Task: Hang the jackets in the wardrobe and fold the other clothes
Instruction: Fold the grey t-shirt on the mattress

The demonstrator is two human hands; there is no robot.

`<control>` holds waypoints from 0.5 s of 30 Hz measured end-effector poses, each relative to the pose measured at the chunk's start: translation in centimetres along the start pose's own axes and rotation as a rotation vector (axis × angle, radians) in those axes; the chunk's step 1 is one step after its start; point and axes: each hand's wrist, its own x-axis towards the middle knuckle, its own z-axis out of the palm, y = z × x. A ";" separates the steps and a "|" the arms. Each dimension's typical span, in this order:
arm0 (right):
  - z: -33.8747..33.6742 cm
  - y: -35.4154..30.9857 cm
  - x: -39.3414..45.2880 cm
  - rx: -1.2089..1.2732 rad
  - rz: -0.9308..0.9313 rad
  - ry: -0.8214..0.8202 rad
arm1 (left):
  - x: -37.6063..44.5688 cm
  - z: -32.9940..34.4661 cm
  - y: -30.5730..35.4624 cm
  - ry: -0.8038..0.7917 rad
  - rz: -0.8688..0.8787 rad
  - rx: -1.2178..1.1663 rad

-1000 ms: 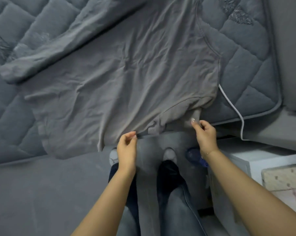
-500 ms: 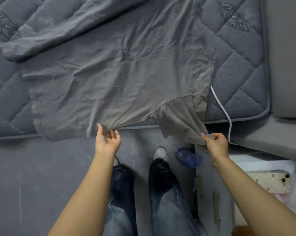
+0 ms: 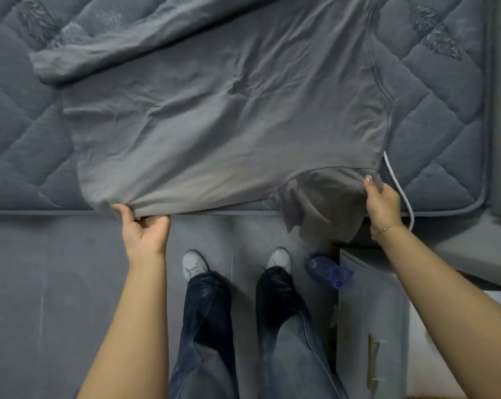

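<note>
A grey long-sleeved shirt (image 3: pixel 220 116) lies spread across the quilted grey mattress (image 3: pixel 445 105), one long sleeve stretched out toward the upper left. My left hand (image 3: pixel 142 228) grips the shirt's near edge at the mattress border, fingers curled under the cloth. My right hand (image 3: pixel 383 201) holds the shirt at its right corner, where the other sleeve (image 3: pixel 318 208) hangs crumpled over the bed's edge.
A white cable (image 3: pixel 399 185) runs off the mattress by my right hand. A blue plastic bottle (image 3: pixel 327 272) lies on the floor beside a white bedside cabinet (image 3: pixel 370 312). My legs and white shoes stand below the bed frame (image 3: pixel 42 254).
My hands have moved further apart along the shirt's near edge. The right hand rose from the dangling sleeve tip up to the shirt's corner; the left shifted left and curled round the hem.
</note>
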 end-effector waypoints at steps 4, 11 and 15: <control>-1.1 2.0 -0.3 -0.056 0.029 -0.031 | -0.1 -1.6 -0.4 0.056 -0.023 0.087; -1.0 2.2 -0.3 0.102 0.153 -0.062 | 1.4 -2.3 1.3 0.351 0.201 0.280; -1.4 -0.9 -1.5 0.321 0.153 -0.092 | 0.4 -0.5 1.5 0.572 0.688 0.442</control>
